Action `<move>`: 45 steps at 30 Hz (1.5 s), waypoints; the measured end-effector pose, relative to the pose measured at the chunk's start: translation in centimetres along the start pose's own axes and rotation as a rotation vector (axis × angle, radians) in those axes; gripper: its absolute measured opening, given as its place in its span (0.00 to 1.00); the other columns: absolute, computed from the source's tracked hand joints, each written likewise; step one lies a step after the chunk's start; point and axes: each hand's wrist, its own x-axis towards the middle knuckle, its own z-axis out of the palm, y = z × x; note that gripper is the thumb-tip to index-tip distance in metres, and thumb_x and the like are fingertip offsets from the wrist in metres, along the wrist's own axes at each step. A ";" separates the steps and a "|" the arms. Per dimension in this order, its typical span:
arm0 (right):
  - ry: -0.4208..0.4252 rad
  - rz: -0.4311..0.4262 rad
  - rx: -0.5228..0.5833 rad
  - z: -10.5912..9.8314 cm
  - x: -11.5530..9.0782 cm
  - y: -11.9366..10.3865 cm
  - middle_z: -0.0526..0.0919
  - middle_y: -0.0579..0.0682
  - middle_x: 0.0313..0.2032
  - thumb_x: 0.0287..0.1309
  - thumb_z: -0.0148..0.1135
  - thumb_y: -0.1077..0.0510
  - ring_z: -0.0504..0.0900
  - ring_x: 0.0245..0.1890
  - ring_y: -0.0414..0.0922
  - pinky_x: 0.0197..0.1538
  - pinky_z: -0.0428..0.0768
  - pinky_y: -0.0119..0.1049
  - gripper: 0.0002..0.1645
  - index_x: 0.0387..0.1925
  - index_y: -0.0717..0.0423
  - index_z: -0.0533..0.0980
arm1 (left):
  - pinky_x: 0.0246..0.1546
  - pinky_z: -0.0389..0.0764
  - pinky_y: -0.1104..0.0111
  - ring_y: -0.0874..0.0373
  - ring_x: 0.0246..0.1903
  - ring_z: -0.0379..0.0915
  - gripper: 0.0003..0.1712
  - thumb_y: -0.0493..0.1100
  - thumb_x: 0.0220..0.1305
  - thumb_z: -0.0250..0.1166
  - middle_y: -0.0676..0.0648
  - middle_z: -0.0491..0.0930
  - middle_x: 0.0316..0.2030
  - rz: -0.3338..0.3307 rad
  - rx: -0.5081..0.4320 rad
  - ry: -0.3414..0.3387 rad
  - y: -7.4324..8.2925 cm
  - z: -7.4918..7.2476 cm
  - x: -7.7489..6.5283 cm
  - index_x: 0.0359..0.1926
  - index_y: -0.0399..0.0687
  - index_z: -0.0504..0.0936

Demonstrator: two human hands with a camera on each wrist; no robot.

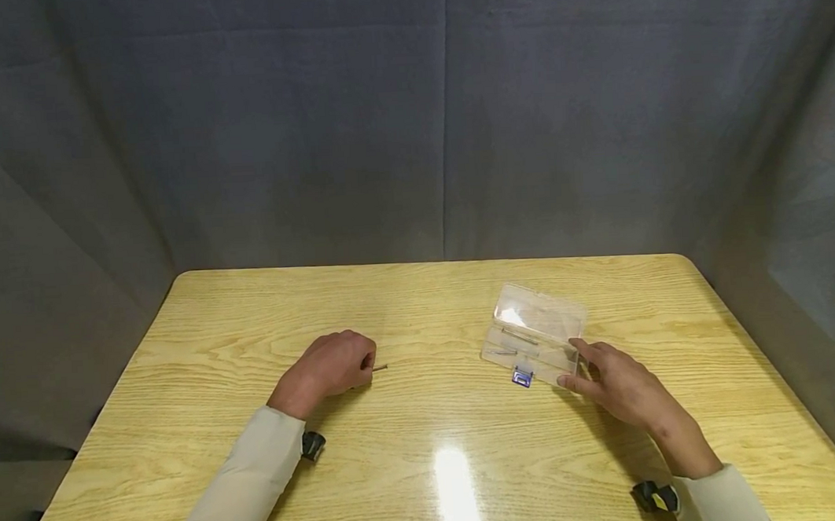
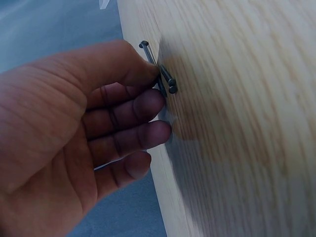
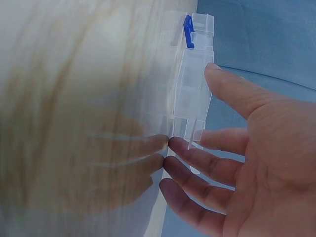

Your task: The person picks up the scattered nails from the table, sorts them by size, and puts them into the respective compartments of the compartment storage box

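Just over the table on the left, my left hand (image 1: 334,363) pinches thin metal nails between thumb and fingertips. One nail (image 2: 146,48) sticks up past the thumb in the left wrist view, and another nail (image 2: 168,76) points down beside the wood. To the right lies a clear plastic box (image 1: 546,356) with its lid (image 1: 539,313) flipped back and a blue latch (image 1: 522,376) at the front. Inside rest a long nail (image 1: 519,337) and a shorter one at the left. My right hand (image 1: 622,383) holds the box's right end, thumb at the front corner, index finger near the hinge side.
Both hands work over a light wood-grain table (image 1: 412,426) with rounded far corners. Grey curtains (image 1: 312,140) hang behind it and at both sides. Each wrist carries a small black camera, such as the left one (image 1: 313,445).
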 end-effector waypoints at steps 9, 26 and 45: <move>0.006 -0.003 -0.003 0.0 0.0 0.0 0.76 0.56 0.42 0.69 0.66 0.43 0.72 0.35 0.47 0.35 0.72 0.43 0.45 0.71 0.72 0.64 | 0.26 0.63 0.67 0.63 0.21 0.60 0.15 0.32 0.61 0.64 0.57 0.70 0.20 0.021 0.005 -0.001 -0.1 0.0 0.0 0.22 0.54 0.74; 0.011 -0.006 -0.009 0.0 0.1 0.1 0.76 0.55 0.41 0.69 0.66 0.45 0.72 0.35 0.48 0.36 0.72 0.44 0.44 0.71 0.72 0.65 | 0.25 0.62 0.66 0.62 0.19 0.61 0.14 0.32 0.59 0.64 0.56 0.70 0.20 0.019 0.009 0.004 -0.2 -0.3 0.3 0.24 0.55 0.74; 0.010 -0.008 -0.011 0.0 -0.1 0.1 0.76 0.55 0.42 0.69 0.66 0.44 0.72 0.36 0.48 0.38 0.73 0.45 0.45 0.71 0.72 0.64 | 0.27 0.66 0.66 0.62 0.23 0.64 0.13 0.33 0.59 0.64 0.58 0.71 0.23 0.092 -0.008 0.064 1.0 0.0 1.0 0.26 0.56 0.74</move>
